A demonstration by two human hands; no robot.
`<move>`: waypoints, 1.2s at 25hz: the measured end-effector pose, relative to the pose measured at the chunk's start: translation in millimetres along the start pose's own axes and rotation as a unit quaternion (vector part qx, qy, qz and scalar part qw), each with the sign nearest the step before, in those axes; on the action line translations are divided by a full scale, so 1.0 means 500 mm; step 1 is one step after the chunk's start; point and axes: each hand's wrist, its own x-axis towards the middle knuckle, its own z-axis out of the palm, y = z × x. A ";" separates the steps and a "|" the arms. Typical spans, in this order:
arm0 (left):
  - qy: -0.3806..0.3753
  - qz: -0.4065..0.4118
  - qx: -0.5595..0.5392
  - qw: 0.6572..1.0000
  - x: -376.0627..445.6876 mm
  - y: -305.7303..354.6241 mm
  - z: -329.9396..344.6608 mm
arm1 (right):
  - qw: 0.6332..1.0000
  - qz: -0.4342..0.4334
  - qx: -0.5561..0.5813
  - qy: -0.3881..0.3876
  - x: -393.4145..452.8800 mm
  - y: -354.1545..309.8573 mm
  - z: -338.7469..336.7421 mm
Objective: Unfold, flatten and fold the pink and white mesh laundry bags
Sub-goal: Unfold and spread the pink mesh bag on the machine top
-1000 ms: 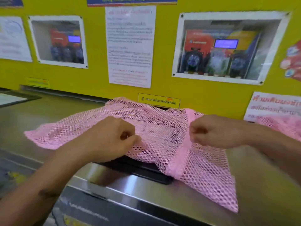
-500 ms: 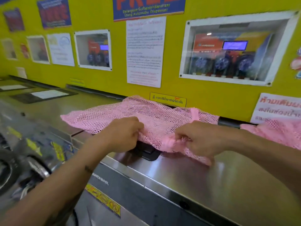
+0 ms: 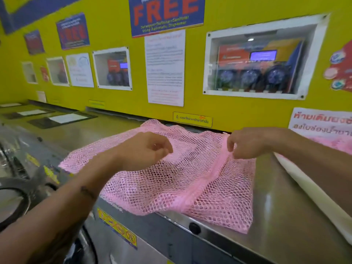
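Note:
A pink mesh laundry bag (image 3: 171,187) lies spread over the steel top of a washing machine (image 3: 276,216), its near edge hanging slightly past the front. My left hand (image 3: 144,149) pinches the mesh near the bag's middle. My right hand (image 3: 245,142) pinches the bag's pink seam band (image 3: 211,180) at its far end. More pink mesh (image 3: 331,143) shows at the right, behind my right forearm. A white cloth edge (image 3: 314,197) lies under that forearm; I cannot tell whether it is a bag.
A yellow wall (image 3: 114,35) with posters and windowed dispenser boxes (image 3: 262,60) stands right behind the machine tops. The steel tops continue to the left with dark lids (image 3: 62,119). A round washer door (image 3: 13,204) sits below at the left front.
The bag was bunched toward the middle half a second ago; now it lies wider, pulled toward me over the front edge. Both hands have lifted and moved apart. The view has tilted up.

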 end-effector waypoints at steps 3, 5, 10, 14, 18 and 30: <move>-0.040 0.027 0.065 0.997 0.065 0.000 0.070 | 0.995 0.041 -0.017 -0.091 0.036 0.016 0.053; -0.134 -0.026 0.134 0.981 0.109 -0.016 0.102 | 0.988 0.052 0.015 -0.144 0.046 0.025 0.075; -0.216 -0.039 0.154 0.963 0.185 -0.032 0.068 | 0.972 0.123 -0.017 -0.197 0.044 0.055 0.058; -0.108 0.004 0.108 0.988 0.255 -0.100 0.014 | 0.990 0.133 -0.014 -0.054 0.085 0.016 -0.002; -0.058 -0.016 0.156 0.986 0.327 -0.225 0.012 | 0.983 0.116 0.046 0.136 0.218 -0.052 -0.041; -0.278 -0.030 0.201 0.939 0.332 -0.359 -0.039 | 0.919 0.290 -0.076 0.258 0.403 -0.071 -0.002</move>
